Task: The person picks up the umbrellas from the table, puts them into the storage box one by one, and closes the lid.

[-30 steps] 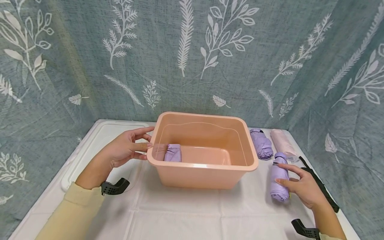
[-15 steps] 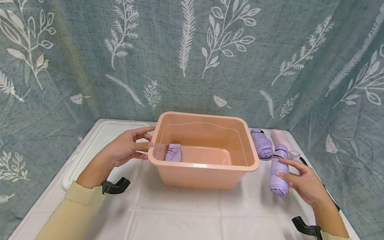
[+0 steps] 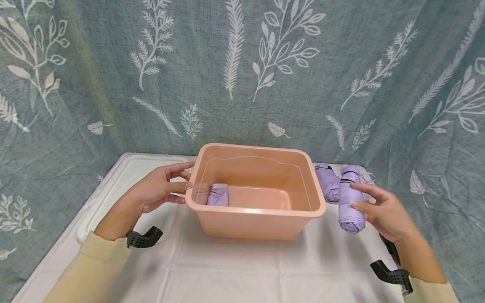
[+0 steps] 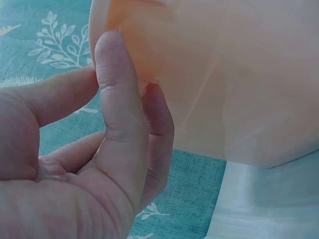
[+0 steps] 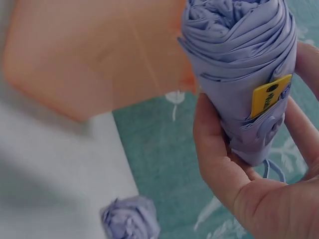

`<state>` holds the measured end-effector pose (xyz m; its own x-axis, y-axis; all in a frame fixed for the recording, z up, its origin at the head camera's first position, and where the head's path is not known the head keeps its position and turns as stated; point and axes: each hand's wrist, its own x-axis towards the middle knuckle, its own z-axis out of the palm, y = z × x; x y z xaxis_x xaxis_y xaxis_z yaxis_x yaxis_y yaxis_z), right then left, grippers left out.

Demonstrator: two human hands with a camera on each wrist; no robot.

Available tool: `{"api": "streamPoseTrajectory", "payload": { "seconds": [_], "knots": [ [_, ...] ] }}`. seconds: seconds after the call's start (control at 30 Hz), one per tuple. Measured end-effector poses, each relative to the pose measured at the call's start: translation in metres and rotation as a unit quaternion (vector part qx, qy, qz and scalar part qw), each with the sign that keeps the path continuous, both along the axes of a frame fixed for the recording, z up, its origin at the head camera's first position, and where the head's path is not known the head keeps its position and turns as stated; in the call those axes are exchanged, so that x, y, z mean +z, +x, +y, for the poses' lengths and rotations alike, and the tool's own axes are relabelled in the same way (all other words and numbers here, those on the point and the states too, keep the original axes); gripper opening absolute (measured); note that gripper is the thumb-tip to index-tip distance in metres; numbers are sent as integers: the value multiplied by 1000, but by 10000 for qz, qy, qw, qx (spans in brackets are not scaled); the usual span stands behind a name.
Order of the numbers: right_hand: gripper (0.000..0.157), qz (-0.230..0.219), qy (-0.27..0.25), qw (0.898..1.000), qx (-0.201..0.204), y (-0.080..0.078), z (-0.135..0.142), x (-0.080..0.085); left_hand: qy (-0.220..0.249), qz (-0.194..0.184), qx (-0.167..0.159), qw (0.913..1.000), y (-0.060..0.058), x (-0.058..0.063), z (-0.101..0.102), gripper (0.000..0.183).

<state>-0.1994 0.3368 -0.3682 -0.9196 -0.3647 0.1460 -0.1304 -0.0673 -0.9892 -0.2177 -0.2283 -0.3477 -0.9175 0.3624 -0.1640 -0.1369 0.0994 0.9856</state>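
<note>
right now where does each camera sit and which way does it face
Head: worn on the head, looking forward and down at the bin; both forearms, the left grip and right grip show.
Left wrist: on the left wrist, facing the left grip touching the bin; only that grip shows.
Right wrist: on the right wrist, facing the right grip holding a purple roll; only that grip shows.
Shared: both wrist views show bin and curtain.

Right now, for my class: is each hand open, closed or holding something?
Left hand: holding the peach plastic tub by its rim.
Right hand: holding a rolled lilac folding umbrella.
</note>
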Motion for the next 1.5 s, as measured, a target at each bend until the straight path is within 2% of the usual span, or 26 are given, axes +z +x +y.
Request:
{"api": "streamPoseTrajectory", "payload": {
  "seconds": [0.37, 0.57, 0.73, 0.9, 1.07, 1.2, 1.5],
  "knots": [
    [41, -284, 376, 9988, 122, -15, -43, 39, 6, -20, -34, 10000, 2, 0, -2, 78],
    [41, -552, 409, 9973, 255, -23, -67, 53, 15, -26, -55, 10000, 1, 0, -1, 78],
    [41, -876, 792, 9929, 115, -32, -86, 61, -7, -31, -63, 10000, 0, 0, -1, 79],
    [43, -1025, 1150, 9879, 171, -39, -101, 69, 14, -44, -84, 10000, 0, 0, 0, 79],
    [53, -1111, 1385, 9839, 219, -45, -115, 78, 14, -59, -77, 10000, -1, 0, 0, 79],
    [58, -1232, 1525, 9804, 221, -53, -127, 83, -6, -58, -58, 10000, -2, 0, 0, 79],
    [58, -1449, 1591, 9756, 429, -70, -151, 90, -50, -52, -43, 10000, -1, 2, 0, 80]
  ]
}}
